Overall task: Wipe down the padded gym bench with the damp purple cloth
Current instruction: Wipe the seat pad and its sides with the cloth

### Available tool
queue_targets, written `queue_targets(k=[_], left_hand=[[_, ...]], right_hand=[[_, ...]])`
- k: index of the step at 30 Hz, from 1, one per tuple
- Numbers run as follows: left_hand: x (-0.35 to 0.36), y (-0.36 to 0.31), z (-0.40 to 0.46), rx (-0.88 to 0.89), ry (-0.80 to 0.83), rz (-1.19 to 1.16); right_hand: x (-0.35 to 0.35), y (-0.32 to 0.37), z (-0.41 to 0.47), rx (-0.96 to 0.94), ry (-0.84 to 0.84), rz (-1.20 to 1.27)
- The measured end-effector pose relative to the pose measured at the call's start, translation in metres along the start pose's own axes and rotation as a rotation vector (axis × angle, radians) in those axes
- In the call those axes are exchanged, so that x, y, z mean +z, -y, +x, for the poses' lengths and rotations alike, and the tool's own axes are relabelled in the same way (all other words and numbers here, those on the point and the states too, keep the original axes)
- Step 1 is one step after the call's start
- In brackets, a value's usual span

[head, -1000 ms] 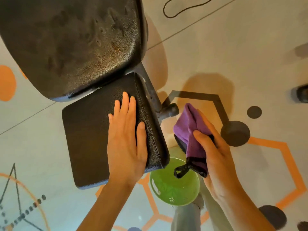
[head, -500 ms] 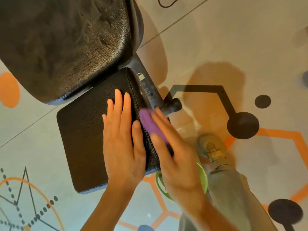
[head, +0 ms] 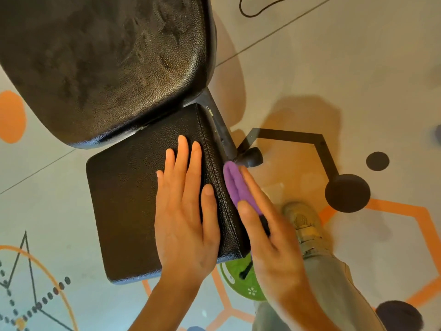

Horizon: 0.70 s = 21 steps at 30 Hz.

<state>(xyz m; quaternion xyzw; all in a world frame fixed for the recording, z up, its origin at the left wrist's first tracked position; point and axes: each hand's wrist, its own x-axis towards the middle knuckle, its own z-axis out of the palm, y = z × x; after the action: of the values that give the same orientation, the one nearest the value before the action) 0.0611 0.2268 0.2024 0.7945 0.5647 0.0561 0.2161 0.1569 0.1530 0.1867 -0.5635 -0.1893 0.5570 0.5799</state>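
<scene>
Nearest the camera, a green bowl (head: 241, 280) sits on the floor; above it the left hand (head: 185, 211) lies flat on the seat pad (head: 128, 201) while the right hand (head: 267, 232) presses the purple cloth (head: 235, 185) against its right side. Next, probably, strokes toward the far backrest (head: 107, 63).

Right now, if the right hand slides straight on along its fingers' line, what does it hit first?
Probably the black knob on the bench frame, just past the purple cloth under the right hand; depth is unclear.

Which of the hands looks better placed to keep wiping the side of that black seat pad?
The right hand: it presses the purple cloth against the seat pad side. The left hand lies flat on top.
</scene>
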Motion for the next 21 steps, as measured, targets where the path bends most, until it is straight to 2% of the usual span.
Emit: queue_targets(k=[2,4,7,9,12,15,19,21], left_hand=[[0.0,0.001,0.0,0.006,0.003,0.006],[0.0,0.0,0.0,0.009,0.012,0.015],[0.0,-0.001,0.001,0.004,0.008,0.022],[0.0,-0.001,0.001,0.004,0.007,0.034],[0.0,-0.001,0.002,0.01,0.005,0.037],[0.001,0.0,0.002,0.002,0.004,0.03],[0.001,0.0,0.003,0.021,-0.006,0.042],[0.002,0.001,0.003,0.023,-0.01,0.046]], right_hand=[[0.0,0.004,-0.022,-0.02,-0.059,-0.219],[0.002,0.004,0.001,-0.025,-0.024,-0.177],[0.013,0.013,0.098,0.005,0.037,-0.101],[0.02,0.019,0.128,-0.038,0.079,-0.091],[0.01,0.011,0.072,0.024,0.043,-0.09],[0.005,0.014,0.019,-0.059,-0.024,-0.241],[0.026,0.024,0.116,-0.036,0.02,-0.189],[0.03,0.026,0.122,-0.08,0.046,-0.186]])
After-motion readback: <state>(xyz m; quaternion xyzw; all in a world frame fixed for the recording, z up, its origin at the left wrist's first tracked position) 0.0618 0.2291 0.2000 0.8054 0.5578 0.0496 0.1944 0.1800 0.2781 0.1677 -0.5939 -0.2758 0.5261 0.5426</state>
